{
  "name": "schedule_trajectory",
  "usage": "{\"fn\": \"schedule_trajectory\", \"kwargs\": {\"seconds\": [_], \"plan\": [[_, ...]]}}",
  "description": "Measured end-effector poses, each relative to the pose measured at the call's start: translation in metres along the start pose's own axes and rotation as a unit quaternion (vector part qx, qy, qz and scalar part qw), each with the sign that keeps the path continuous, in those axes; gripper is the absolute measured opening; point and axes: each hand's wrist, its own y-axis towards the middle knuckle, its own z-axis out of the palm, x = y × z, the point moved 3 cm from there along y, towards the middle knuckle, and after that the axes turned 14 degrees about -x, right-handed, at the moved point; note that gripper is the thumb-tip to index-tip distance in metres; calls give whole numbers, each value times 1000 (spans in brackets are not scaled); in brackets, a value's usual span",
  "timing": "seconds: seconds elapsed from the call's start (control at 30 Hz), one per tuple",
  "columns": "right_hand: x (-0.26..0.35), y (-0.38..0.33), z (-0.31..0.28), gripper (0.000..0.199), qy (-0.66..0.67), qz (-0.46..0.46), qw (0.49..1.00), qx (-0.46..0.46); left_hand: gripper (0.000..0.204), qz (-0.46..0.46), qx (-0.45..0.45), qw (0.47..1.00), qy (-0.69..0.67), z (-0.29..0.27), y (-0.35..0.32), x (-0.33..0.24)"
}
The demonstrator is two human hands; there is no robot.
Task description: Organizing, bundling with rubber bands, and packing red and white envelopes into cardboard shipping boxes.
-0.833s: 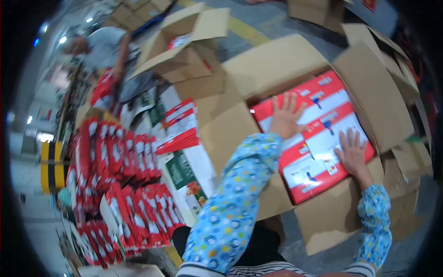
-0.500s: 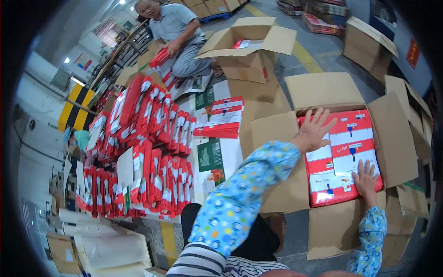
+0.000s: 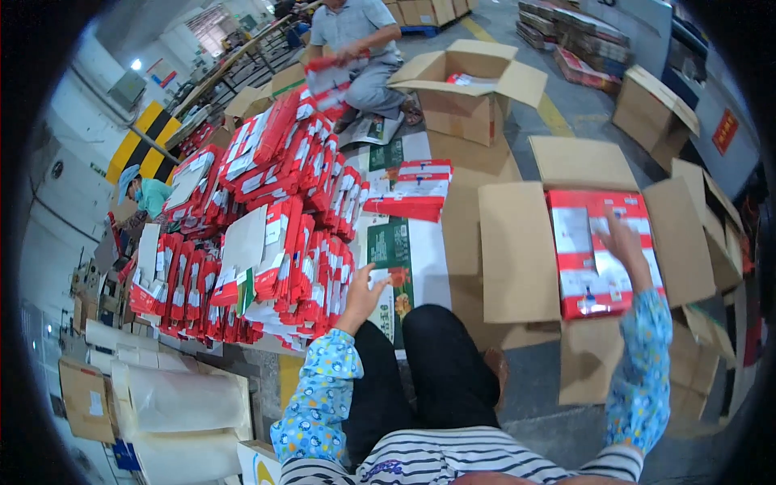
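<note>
My left hand [image 3: 361, 299] is at the right edge of the big pile of flat red-and-white printed packaging sleeves [image 3: 303, 250], with thumb and index finger spread and nothing between them. On the right, an open cardboard carton [image 3: 515, 250] holds stacked red-and-white sleeves [image 3: 626, 279] that fill it nearly to the rim. My right hand [image 3: 624, 246] is over these sleeves, somewhat blurred, its fingers apart and seemingly holding nothing. Whether it touches them I cannot tell. A smaller stack of sleeves [image 3: 416, 190] lies between the pile and the carton.
Across from me a person [image 3: 356, 56] crouches, handling red-and-white sleeves. Another open carton [image 3: 461, 105] stands beside that person. Further cartons [image 3: 655, 109] line the right side. Green-and-white printed sheets [image 3: 388, 250] and flat cardboard [image 3: 465, 234] cover the floor. Another person [image 3: 145, 194] is behind the pile.
My left hand has left the carton and moved left to the pile. My right hand has shifted up across the carton's sleeves. The view has turned left; the crouching person now lifts sleeves.
</note>
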Motion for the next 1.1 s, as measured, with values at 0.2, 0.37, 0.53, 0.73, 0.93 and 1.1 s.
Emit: {"fn": "schedule_trajectory", "kwargs": {"seconds": [0.2, 0.37, 0.53, 0.73, 0.93, 1.1], "plan": [[181, -27, -75, 36, 321, -200, 914, -145, 43, -106, 23, 981, -158, -33, -34, 31], [173, -150, -70, 38, 280, -184, 926, -174, 46, -200, 39, 966, -162, -43, -56, 48], [-14, -283, -37, 35, 278, 347, 849, -285, 55, -200, 68, 927, -311, -2, -32, -24], [-51, -414, 31, 52, 439, 665, 545, -260, 63, -173, 185, 893, -371, 88, -27, -109], [6, -367, 22, 42, 659, 564, 414, -277, 64, -243, 225, 894, -302, 169, -32, -121], [41, -302, -42, 49, 675, 394, 520, -345, 41, -305, 292, 866, -270, 180, -28, -124]]}}
